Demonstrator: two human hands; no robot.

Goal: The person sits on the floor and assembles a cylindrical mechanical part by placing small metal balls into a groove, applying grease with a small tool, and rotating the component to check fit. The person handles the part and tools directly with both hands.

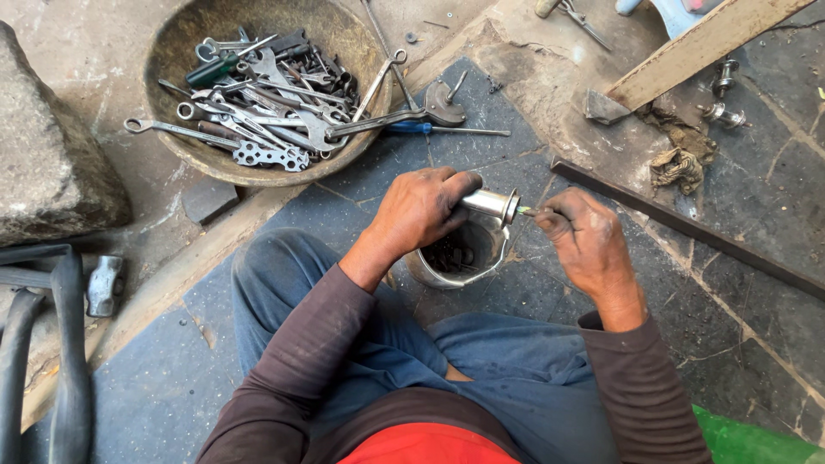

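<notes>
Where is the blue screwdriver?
The blue screwdriver lies on the floor in the upper middle, just right of the bowl of wrenches, under long pliers.

A shiny smooth metal cylinder [490,204], dull greasy steel wrenches [266,103], rough stone floor [739,258], a matt wooden plank [696,47].

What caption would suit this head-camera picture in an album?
Left hand grips a metal cylinder while right hand probes its end, above a small tin.

A shiny metal cylinder [491,204] lay horizontal at the frame centre, a thin greenish tool [530,210] touching its flanged right end.
</notes>
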